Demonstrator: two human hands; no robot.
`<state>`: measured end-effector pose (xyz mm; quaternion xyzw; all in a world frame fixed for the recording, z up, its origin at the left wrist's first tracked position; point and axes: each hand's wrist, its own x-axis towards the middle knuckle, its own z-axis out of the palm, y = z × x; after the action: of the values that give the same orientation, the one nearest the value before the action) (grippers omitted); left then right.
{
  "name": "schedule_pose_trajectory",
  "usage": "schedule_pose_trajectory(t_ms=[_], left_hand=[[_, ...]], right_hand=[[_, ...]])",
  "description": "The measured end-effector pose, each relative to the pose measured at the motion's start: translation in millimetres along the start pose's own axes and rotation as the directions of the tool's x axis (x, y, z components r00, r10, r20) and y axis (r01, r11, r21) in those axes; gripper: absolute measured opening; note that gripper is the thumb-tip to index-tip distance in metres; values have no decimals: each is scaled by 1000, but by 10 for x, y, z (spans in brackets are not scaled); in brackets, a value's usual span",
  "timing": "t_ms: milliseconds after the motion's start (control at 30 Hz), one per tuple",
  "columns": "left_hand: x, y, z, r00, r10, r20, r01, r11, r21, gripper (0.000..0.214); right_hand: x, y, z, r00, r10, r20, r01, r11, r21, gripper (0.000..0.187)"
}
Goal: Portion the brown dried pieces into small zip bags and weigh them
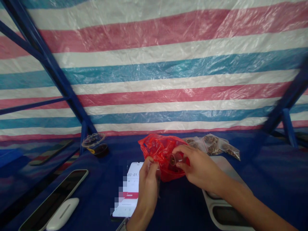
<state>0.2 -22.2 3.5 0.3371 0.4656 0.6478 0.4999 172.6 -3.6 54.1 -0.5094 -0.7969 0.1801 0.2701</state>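
Observation:
A red plastic bag (160, 150) lies on the blue table, holding dark bits I cannot make out. My right hand (196, 166) pinches a small clear plastic cup (175, 159) at the bag's mouth. My left hand (148, 184) is closed on a small clear plastic bag (156, 171) just left of the red one. Both hands are touching or nearly touching the red bag.
A lit phone (130, 189) with a timer lies under my left hand. A white scale (223, 205) sits under my right arm. Clear packets of brown bits (213, 144) lie behind. At left are a clear cup (95, 144), a dark phone (55, 199) and a white pod (63, 214).

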Motion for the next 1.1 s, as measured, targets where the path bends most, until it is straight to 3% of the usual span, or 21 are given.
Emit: schedule_pose_trajectory(t_ms=[267,600,867,1100], left_hand=[[52,-23,-13,999,-39,-27,38,998,-48,24],[62,-81,-57,1000,-8,5,8,1000,-19,20],[72,-64,-51,1000,-8,14,8,1000,-24,21],[71,-46,-39,999,-38,24,39,998,-59,24]], right_hand=[[-4,16,-16,998,14,-63,-15,1000,-14,29],[15,54,105,999,-32,-6,31,990,-140,32],[39,86,129,996,-70,49,74,993,-97,35],[48,94,156,999,-37,12,37,999,28,36]])
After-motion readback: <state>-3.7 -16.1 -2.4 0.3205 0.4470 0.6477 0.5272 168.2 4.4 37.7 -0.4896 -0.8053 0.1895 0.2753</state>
